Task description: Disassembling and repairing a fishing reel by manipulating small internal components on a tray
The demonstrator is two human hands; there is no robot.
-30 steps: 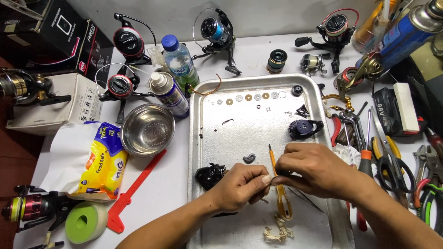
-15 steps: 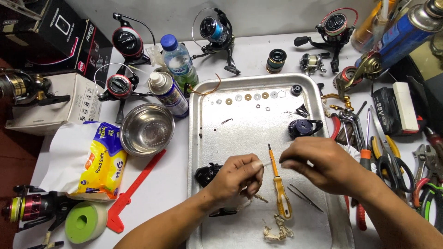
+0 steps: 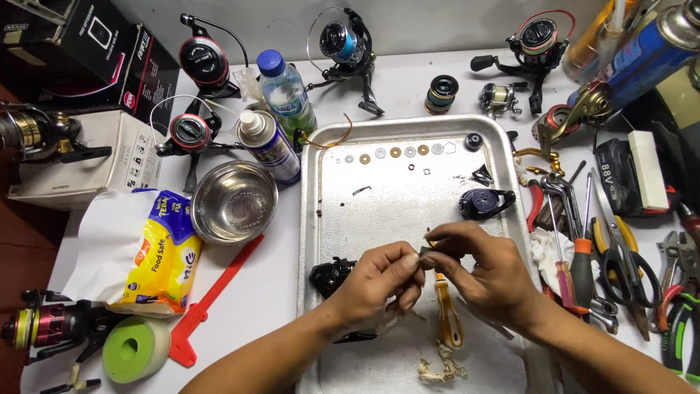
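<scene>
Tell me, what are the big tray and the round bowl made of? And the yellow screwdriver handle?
The tray looks like dull aluminium: pale grey, matte, scuffed. The round bowl seems to be stainless steel, since it is shiny and mirrors the light. The screwdriver handle is probably plastic: smooth, evenly yellow, slightly see-through.

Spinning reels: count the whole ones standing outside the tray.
6 reels: two by the black box, one at left edge, one bottom left, one top centre, one top right. Others may hide among the tools.
</scene>
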